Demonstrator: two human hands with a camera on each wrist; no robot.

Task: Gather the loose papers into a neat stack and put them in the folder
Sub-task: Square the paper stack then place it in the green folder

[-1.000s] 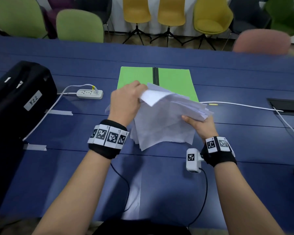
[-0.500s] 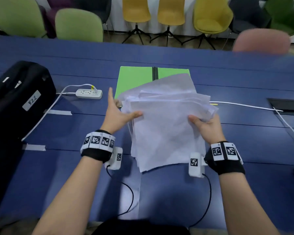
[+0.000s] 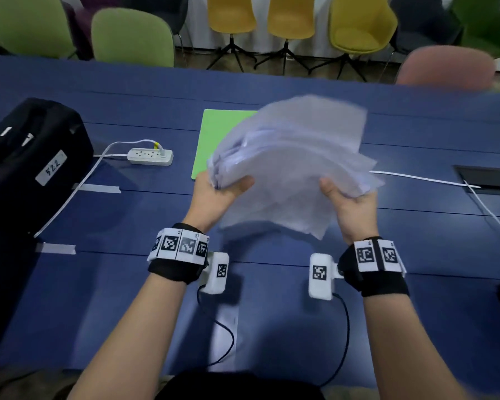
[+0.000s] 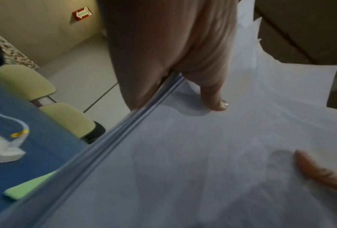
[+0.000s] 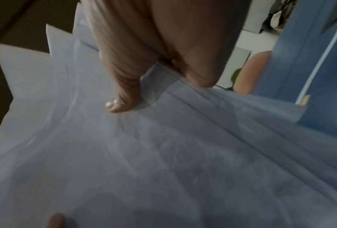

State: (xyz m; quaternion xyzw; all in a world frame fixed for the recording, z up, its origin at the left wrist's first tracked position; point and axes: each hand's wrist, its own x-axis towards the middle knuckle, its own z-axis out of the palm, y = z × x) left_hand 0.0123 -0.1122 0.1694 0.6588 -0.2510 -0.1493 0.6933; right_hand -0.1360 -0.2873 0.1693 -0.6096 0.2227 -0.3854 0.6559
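A loose, fanned bundle of white papers [image 3: 295,166] is held up above the blue table [image 3: 272,284], its edges uneven. My left hand [image 3: 223,192] grips its left edge, thumb on top and fingers underneath. My right hand [image 3: 350,197] grips its right edge the same way. The left wrist view has the papers [image 4: 212,162] with my left thumb pressed on them. In the right wrist view my right thumb lies on the papers [image 5: 144,154]. The green folder [image 3: 214,142] lies open on the table behind the bundle, mostly hidden by it.
A black bag [image 3: 26,174] sits at the left. A white power strip [image 3: 150,156] and its cable lie left of the folder. A white cable [image 3: 416,177] runs to a floor-box hatch [image 3: 488,180] at the right. Chairs [image 3: 133,39] line the far side.
The left hand let go of a folded-over sheet and took the bundle's left edge. Both hands raised the papers and tilted them away, toward the folder.
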